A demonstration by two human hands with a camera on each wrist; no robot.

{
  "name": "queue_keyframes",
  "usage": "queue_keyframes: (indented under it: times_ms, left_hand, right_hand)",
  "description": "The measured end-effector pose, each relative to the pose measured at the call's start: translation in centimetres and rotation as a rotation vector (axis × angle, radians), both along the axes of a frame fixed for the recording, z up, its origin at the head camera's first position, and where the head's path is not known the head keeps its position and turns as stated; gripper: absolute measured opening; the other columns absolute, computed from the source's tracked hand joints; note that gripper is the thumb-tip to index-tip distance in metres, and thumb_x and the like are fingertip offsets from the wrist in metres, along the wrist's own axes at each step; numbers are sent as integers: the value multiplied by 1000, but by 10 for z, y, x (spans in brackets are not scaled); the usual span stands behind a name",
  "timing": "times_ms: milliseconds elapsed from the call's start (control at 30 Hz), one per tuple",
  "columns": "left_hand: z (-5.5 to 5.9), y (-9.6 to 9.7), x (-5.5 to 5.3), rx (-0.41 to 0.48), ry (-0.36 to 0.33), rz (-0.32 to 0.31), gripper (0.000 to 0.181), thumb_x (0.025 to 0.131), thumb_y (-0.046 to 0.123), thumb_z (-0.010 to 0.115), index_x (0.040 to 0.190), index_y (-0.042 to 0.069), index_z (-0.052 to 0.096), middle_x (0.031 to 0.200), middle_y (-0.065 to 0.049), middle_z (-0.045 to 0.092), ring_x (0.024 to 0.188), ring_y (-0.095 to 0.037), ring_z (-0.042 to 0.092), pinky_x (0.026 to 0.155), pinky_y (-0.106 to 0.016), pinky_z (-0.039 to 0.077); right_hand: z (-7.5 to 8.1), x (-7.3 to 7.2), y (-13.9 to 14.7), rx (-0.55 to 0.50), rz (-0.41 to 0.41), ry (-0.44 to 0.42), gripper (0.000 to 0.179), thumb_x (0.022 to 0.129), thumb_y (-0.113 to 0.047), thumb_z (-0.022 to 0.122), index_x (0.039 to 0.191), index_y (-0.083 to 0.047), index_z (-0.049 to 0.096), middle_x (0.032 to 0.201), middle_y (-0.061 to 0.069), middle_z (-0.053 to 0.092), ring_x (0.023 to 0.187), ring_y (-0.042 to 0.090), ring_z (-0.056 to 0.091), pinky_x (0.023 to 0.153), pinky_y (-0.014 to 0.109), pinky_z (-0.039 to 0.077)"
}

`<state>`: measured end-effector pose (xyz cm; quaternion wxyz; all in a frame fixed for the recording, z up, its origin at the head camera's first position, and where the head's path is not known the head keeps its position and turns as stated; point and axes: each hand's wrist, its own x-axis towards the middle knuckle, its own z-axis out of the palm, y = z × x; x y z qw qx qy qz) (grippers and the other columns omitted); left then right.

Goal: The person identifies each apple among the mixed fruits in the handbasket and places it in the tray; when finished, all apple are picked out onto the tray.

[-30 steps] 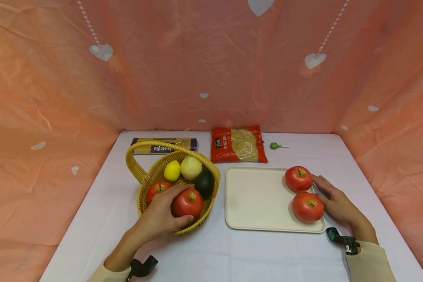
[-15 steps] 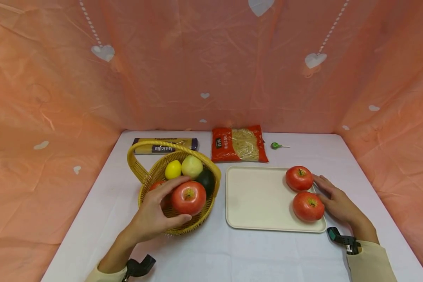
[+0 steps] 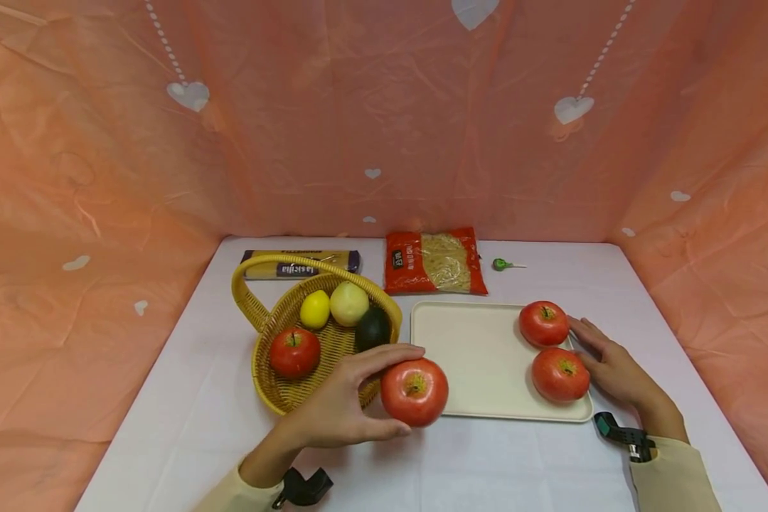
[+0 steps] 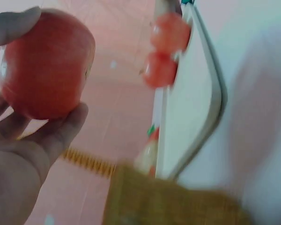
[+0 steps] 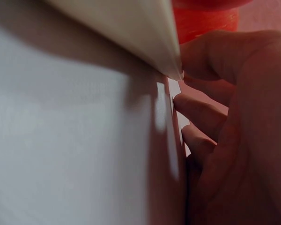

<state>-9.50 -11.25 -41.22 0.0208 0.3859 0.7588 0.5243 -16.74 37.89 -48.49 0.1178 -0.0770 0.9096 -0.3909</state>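
My left hand (image 3: pixel 333 409) grips a red apple (image 3: pixel 414 392) between thumb and fingers, raised over the table's front between the basket and the tray. The left wrist view shows the same apple (image 4: pixel 47 65) held from the side, thumb on one side and fingers on the other. Two more red apples, a far one (image 3: pixel 543 324) and a near one (image 3: pixel 560 375), lie at the right end of the cream tray (image 3: pixel 467 355). My right hand (image 3: pixel 617 370) rests at the tray's right edge with relaxed fingers, its thumb at the rim in the right wrist view.
The yellow wicker basket (image 3: pixel 259 384) on the left holds an apple (image 3: pixel 294 353), a lemon (image 3: pixel 315 310), a pale round fruit (image 3: pixel 348 304) and a dark green avocado (image 3: pixel 372 329). Behind stand a spaghetti pack (image 3: pixel 320 262), a red pasta bag (image 3: pixel 435 262) and a green lollipop (image 3: pixel 500 264).
My left hand has lifted the apple out of the basket and carried it right, toward the tray's front left corner. The apple left in the basket now shows fully. My right hand stays put.
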Motion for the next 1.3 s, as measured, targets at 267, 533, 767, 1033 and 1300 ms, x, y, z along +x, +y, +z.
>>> queue_keyframes:
  times_ms: [267,533,767,1033,1300]
  left_hand:
    - [-8,48,-12,46,-7,-85,81,83,13,96,154,13,59,153,-6,66,143,-19,62,115,-35,56]
    - [-10,87,-23,47,-129,-42,79,82,11,95,154,15,60,155,-5,63,139,-11,62,111,-26,57]
    - [-17,116,-34,45,-157,54,78,83,12,95,153,13,61,155,-4,63,135,-9,63,106,-22,57]
    - [-25,139,-50,75,-196,167,79,83,13,94,154,17,61,154,-1,64,132,-8,64,103,-22,58]
    - [-38,157,-71,87,-239,227,79,83,10,95,154,15,61,151,-3,65,128,-8,64,103,-20,57]
  right_hand:
    - [1,-1,0,-2,1,1,71,112,-27,60,175,-16,29,179,31,16,166,58,2,116,92,13]
    - [-1,0,1,13,4,43,70,112,-25,60,174,-15,30,177,32,21,165,58,5,118,90,14]
    - [-2,0,1,7,2,40,70,111,-23,60,174,-16,30,177,32,22,166,57,5,119,90,13]
    - [-1,-2,1,22,1,31,70,111,-22,61,173,-15,32,178,31,22,166,57,6,119,90,14]
    - [-2,-2,1,25,-4,25,70,111,-19,60,174,-16,31,177,32,22,166,57,7,119,89,15]
